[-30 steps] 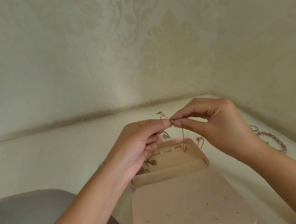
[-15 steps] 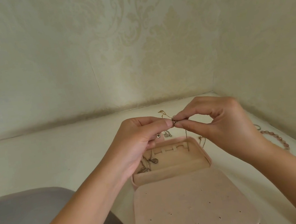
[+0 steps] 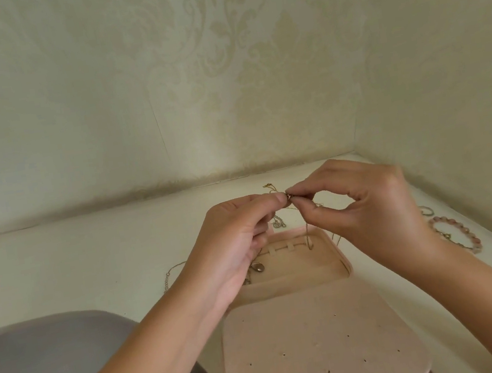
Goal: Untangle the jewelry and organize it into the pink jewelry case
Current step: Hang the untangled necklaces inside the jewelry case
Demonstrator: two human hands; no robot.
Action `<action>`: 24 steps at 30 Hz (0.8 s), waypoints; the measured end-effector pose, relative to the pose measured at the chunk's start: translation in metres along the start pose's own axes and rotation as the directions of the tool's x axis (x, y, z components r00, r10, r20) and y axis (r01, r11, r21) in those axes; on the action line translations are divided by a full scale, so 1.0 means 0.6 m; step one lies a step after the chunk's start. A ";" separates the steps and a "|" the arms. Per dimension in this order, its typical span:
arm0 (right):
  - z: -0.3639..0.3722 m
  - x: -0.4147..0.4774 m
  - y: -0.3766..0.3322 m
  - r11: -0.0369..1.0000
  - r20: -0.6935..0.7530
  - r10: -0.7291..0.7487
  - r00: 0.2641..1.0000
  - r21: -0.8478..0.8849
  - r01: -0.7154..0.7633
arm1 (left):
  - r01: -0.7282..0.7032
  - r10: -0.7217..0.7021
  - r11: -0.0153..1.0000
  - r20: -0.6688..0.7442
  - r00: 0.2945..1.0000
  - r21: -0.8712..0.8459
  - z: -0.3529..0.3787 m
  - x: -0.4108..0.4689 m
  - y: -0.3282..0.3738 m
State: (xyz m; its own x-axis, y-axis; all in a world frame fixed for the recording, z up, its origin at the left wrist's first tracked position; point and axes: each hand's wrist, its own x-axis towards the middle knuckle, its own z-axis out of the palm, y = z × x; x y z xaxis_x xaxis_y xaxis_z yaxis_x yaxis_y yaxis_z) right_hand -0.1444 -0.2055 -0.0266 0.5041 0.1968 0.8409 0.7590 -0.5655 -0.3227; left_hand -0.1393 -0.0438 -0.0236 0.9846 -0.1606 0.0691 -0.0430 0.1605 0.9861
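Gold chain (image 3: 308, 234) dangles over the open pink jewelry case (image 3: 303, 270), left hand (image 3: 240, 239) and right hand (image 3: 368, 215) both pinching its top.

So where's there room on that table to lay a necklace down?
The white tabletop left of the thin chain, back to the wall, is bare. Crowded: behind the pink jewelry case, and its right side around the beaded bracelet.

- Left hand (image 3: 234, 239) and right hand (image 3: 368, 212) pinch a thin gold chain (image 3: 308, 234) above the open pink jewelry case (image 3: 300, 274)
- Chain end hangs into the tray, apparently clear of it
- Beaded bracelet (image 3: 458, 233) lies on the table (image 3: 73, 262), right
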 end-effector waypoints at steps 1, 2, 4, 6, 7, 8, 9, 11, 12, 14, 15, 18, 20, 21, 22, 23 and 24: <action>0.001 -0.001 0.000 1.000 -0.014 -0.002 1.000 -0.010 0.002 | 0.010 -0.011 1.000 -0.005 1.000 -0.026 0.001 0.001 0.000; 0.002 -0.001 0.001 1.000 -0.025 0.001 1.000 -0.013 -0.001 | 0.013 -0.014 0.999 -0.008 1.000 -0.042 0.002 0.003 -0.001; 0.002 -0.002 0.001 1.000 -0.043 0.017 0.999 -0.004 -0.017 | 0.010 -0.010 0.998 -0.008 1.000 -0.061 0.004 0.004 0.000; 0.002 -0.002 0.003 0.999 -0.056 0.040 0.998 0.000 -0.040 | 0.015 -0.016 0.998 -0.007 1.000 -0.064 0.008 0.005 0.003; 0.002 -0.002 0.004 0.999 -0.060 0.048 0.997 -0.003 -0.049 | 0.025 -0.025 0.998 -0.001 1.000 -0.060 0.008 0.005 0.005; 0.002 -0.002 0.005 0.998 -0.058 0.054 0.997 -0.009 -0.055 | 0.037 -0.037 0.998 0.015 0.999 -0.049 0.006 0.007 0.007; 0.002 -0.001 0.006 0.998 -0.050 0.061 0.997 -0.012 -0.061 | 0.050 -0.050 0.999 0.044 0.998 -0.009 0.003 0.009 0.010; 0.000 0.000 0.008 0.990 -0.007 0.136 0.991 0.028 -0.136 | 0.049 -0.079 0.977 0.136 0.987 0.207 -0.004 0.015 0.022; -0.003 0.001 0.009 0.970 0.037 0.224 0.974 0.091 -0.226 | 0.040 -0.114 0.932 0.185 0.976 0.362 -0.008 0.019 0.029; -0.008 0.005 0.015 0.865 0.171 0.406 0.898 0.244 -0.438 | 0.014 -0.215 0.780 0.247 0.945 0.626 -0.011 0.030 0.045; -0.009 0.007 0.020 0.805 0.239 0.457 0.857 0.299 -0.513 | -0.001 -0.261 0.709 0.264 0.929 0.705 -0.010 0.035 0.053; -0.013 0.010 0.035 0.711 0.384 0.478 0.790 0.358 -0.605 | -0.058 -0.348 0.564 0.301 0.888 0.824 -0.004 0.043 0.078; -0.012 0.009 0.040 0.678 0.455 0.462 0.761 0.373 -0.634 | -0.109 -0.386 0.489 0.327 0.863 0.865 -0.006 0.047 0.089; -0.013 0.008 0.043 0.657 0.485 0.454 0.747 0.383 -0.649 | -0.132 -0.401 0.462 0.340 0.851 0.877 -0.006 0.047 0.093; -0.014 0.007 0.043 0.634 0.517 0.445 0.731 0.395 -0.665 | -0.148 -0.413 0.448 0.351 0.840 0.882 -0.006 0.048 0.097; -0.014 0.006 0.044 0.608 0.549 0.433 0.715 0.408 -0.681 | -0.161 -0.419 0.442 0.362 0.833 0.883 -0.005 0.047 0.099; -0.014 0.004 0.044 0.592 0.577 0.417 0.702 0.414 -0.692 | -0.173 -0.420 0.437 0.371 0.828 0.883 -0.004 0.046 0.102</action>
State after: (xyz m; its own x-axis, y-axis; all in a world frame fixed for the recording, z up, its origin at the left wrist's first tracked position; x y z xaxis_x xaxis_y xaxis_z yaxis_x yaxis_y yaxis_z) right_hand -0.1268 -0.2265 -0.0293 0.9084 0.3643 0.2051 0.2710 -0.1395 -0.9524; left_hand -0.1143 -0.0358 0.0384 0.7708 -0.5613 -0.3012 -0.3391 -0.7618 0.5519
